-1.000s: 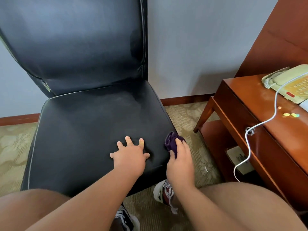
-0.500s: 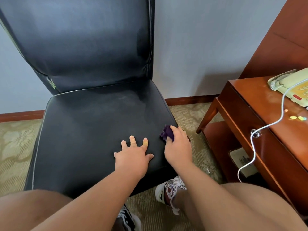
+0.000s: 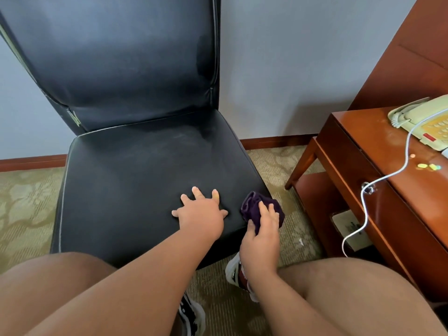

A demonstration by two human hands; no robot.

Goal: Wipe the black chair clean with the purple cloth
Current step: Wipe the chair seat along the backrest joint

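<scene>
The black chair point(image 3: 135, 170) stands against the wall, its padded seat facing me and its tall back rising behind. My left hand point(image 3: 201, 214) lies flat on the front right part of the seat, fingers spread. My right hand point(image 3: 263, 236) grips the bunched purple cloth point(image 3: 252, 206) against the seat's front right corner and side edge. Part of the cloth is hidden under my fingers.
A wooden side table point(image 3: 388, 185) stands close on the right, with a cream telephone point(image 3: 421, 122) and a white cable point(image 3: 363, 209) hanging over its front. Patterned carpet point(image 3: 26, 204) surrounds the chair. My knees and shoes fill the bottom of the view.
My right hand has slid with the cloth along the seat's right front edge, forward then back toward me at the corner. My left hand has stayed pressed on the seat.
</scene>
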